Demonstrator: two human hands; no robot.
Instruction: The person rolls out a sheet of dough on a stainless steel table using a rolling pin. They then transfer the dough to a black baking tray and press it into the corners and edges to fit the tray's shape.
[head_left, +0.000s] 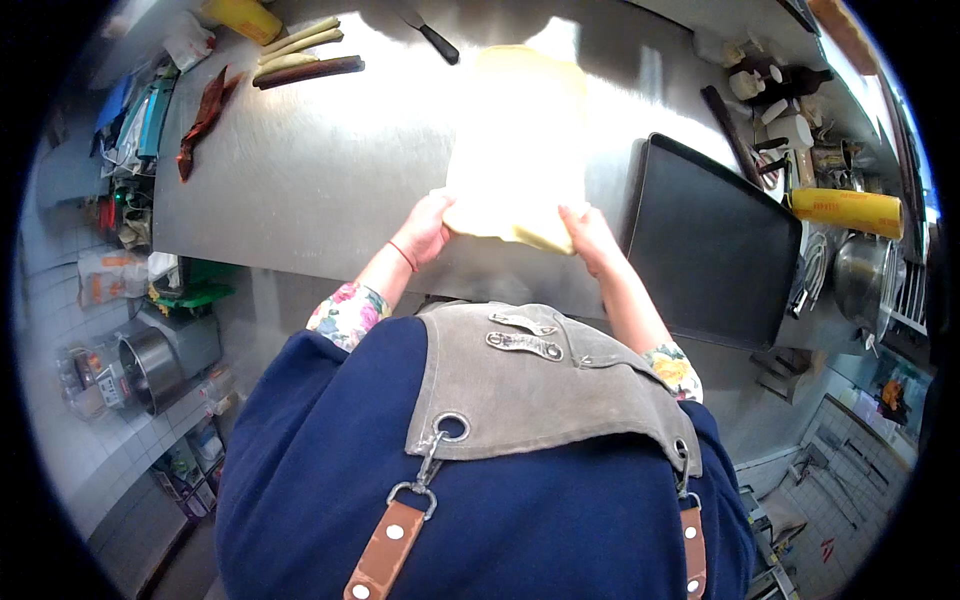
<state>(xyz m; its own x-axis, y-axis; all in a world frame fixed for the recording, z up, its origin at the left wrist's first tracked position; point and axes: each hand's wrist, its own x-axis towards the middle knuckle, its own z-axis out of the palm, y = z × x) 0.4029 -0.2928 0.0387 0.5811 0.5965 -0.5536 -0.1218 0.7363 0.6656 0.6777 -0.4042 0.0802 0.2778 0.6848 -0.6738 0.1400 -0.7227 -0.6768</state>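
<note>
A pale yellow sheet, apparently dough (517, 142), stretches away from me over the stainless steel worktop (300, 180). Glare washes out most of its surface. My left hand (430, 226) pinches the near left corner, and my right hand (589, 234) grips the near right corner. Between the hands the near edge sags a little and looks slightly uneven. Whether the far part rests on the metal cannot be told through the glare. Beyond the sheet's far left corner lies a knife with a black handle (440, 45).
A black baking tray (712, 240) lies right of my right hand. Pale rolled sticks (300, 39) and a dark brown stick (309, 72) lie far left, near a crumpled reddish-brown piece (206, 116). At the right edge are a yellow film roll (847, 212) and a steel bowl (861, 277).
</note>
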